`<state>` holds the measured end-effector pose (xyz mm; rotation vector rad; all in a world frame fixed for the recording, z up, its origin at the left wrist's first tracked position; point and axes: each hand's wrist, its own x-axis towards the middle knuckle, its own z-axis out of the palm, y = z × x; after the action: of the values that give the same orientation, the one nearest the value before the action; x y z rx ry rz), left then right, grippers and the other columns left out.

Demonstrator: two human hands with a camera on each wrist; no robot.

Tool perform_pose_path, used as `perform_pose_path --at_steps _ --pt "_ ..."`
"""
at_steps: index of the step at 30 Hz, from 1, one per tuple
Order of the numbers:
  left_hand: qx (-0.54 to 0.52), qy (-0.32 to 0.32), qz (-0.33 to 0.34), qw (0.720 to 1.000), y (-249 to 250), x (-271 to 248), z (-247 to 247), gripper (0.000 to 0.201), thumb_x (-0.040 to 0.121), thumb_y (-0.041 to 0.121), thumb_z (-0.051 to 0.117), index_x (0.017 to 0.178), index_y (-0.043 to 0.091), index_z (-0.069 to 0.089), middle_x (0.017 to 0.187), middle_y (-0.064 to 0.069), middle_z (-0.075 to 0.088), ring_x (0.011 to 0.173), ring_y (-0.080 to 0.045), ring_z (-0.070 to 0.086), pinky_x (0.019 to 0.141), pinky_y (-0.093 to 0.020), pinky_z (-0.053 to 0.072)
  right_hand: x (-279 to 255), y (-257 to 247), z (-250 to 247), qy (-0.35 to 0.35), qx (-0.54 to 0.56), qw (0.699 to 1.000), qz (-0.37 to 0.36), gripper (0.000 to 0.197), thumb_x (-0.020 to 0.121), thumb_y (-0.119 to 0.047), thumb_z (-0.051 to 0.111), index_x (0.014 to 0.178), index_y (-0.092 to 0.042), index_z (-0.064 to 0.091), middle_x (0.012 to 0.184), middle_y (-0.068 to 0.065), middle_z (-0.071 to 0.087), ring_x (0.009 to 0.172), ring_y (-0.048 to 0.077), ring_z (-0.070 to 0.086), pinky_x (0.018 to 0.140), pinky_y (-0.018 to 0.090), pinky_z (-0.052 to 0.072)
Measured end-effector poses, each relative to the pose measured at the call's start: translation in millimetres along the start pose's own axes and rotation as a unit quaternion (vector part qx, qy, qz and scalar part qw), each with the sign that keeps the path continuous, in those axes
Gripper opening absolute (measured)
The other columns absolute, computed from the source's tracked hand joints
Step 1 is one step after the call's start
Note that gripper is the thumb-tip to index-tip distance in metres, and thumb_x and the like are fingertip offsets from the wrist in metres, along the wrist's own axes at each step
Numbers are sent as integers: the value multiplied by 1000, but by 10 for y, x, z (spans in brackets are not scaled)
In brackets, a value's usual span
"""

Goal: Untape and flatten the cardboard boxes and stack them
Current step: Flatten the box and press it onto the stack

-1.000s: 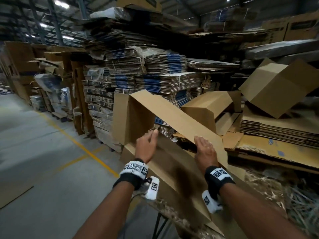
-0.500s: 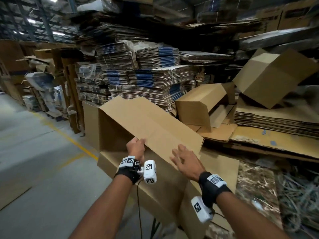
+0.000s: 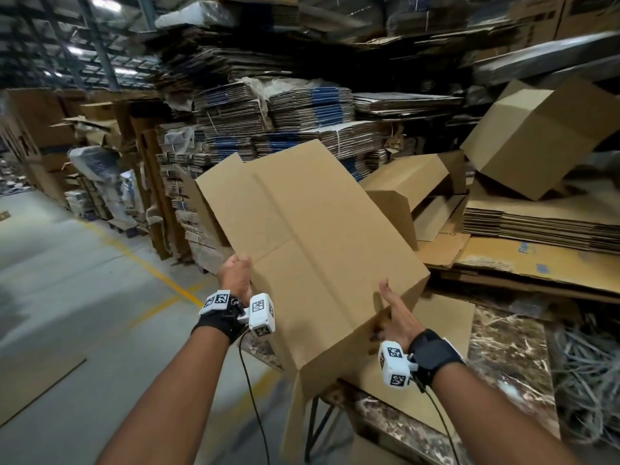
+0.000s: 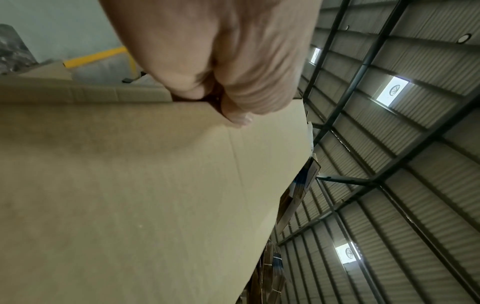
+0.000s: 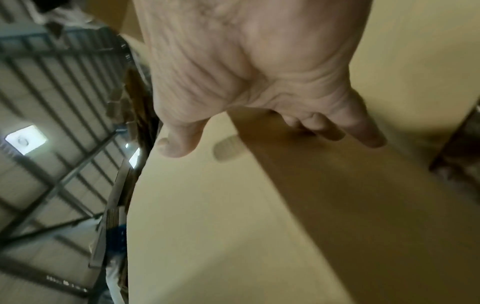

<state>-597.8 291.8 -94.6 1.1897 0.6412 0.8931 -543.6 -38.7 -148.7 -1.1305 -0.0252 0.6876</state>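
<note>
Two hands hold one flattened brown corrugated cardboard box (image 3: 315,243) in the head view. The box is tilted, far end raised, above the marble-patterned table (image 3: 506,360). My left hand (image 3: 236,275) grips the box's left edge, fingers curled round it. My right hand (image 3: 394,313) holds the near right corner, thumb on the top face, fingers under the edge. A plain brown cardboard sheet (image 3: 446,330) lies on the table beneath the box. Two unflattened brown cardboard boxes stand beyond: one open-ended box (image 3: 402,186) just behind the held box, one larger tilted box (image 3: 536,135) resting on a stack of flat brown cardboard sheets (image 3: 536,223). Tall bundles of tied flat cartons with blue print (image 3: 285,122) fill the background. The grey concrete floor (image 3: 67,297) carries a yellow painted line (image 3: 151,266).

Left wrist view: my left hand (image 4: 221,67) clamps the box (image 4: 130,195) edge, thumb on one face and fingers on the other. The corrugated metal roof (image 4: 415,185) shows at the right.

Right wrist view: my right hand (image 5: 249,67) lies along the box's (image 5: 221,226) folded edge. The thumb presses one face; the fingers (image 5: 363,133) extend along the shaded face. The picture is blurred.
</note>
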Motion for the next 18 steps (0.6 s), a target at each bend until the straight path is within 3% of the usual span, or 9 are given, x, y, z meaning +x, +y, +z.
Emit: perform_pose_path --at_steps 2,4,6,8,10,13,15,16,18 --pt "16 -12 7 1000 26 -19 -2 22 97 2 58 75 3 62 72 2 48 84 -19 44 68 -29 40 44 73 20 0 41 999 20 96 86 -68 61 160 -27 16 162 16 21 150 48 13 116 68 21" --pt "43 -32 21 998 19 -7 -2 29 95 3 56 67 9 60 70 2 48 79 -19 43 69 -31 38 119 179 28 11 55 998 40 105 73 -65 76 158 -33 23 163 23 19 146 52 21 106 73 33" --pt "64 -32 33 997 -19 71 -9 33 93 7 56 63 17 54 70 2 45 75 -18 39 68 -32 34 179 255 38 13 109 993 40 83 77 -50 80 149 -26 44 148 24 45 130 50 46 95 67 48" --pt "92 -44 40 994 -111 250 -30 20 85 21 60 65 21 58 73 -2 47 78 -20 39 67 -33 35 219 319 58 8 162 987 17 67 78 -39 83 137 -17 58 134 23 61 119 44 59 91 63 53" --pt "152 -73 38 985 -95 255 -17 19 86 29 60 70 19 59 74 -6 51 79 -22 45 67 -34 39 255 347 73 -1 190 981 -27 66 77 -33 85 135 -12 61 131 20 66 118 40 62 92 59 55" --pt "316 -112 80 939 117 -10 30 32 103 26 51 79 9 65 84 -15 63 82 -26 54 71 -34 40 305 334 26 33 206 977 -50 42 95 -27 69 131 -6 63 110 18 75 91 31 75 69 41 63" --pt "405 -149 106 896 126 -108 26 34 105 27 50 111 2 72 121 -18 69 111 -32 62 94 -37 47 326 302 -35 52 173 983 -38 36 99 -34 64 122 -6 66 92 17 78 55 25 71 44 27 55" --pt "423 -173 102 884 100 -120 -1 33 105 28 50 111 6 73 128 -18 68 121 -34 61 103 -39 46 333 296 -57 63 151 986 -32 38 99 -39 63 117 -7 67 85 15 77 38 21 60 35 20 44" --pt "447 -190 102 868 42 -197 -61 33 104 30 47 82 16 67 107 -24 72 106 -38 66 96 -43 48 406 318 -122 88 109 990 -23 36 98 -42 64 113 -10 68 74 12 75 24 13 41 29 14 28"
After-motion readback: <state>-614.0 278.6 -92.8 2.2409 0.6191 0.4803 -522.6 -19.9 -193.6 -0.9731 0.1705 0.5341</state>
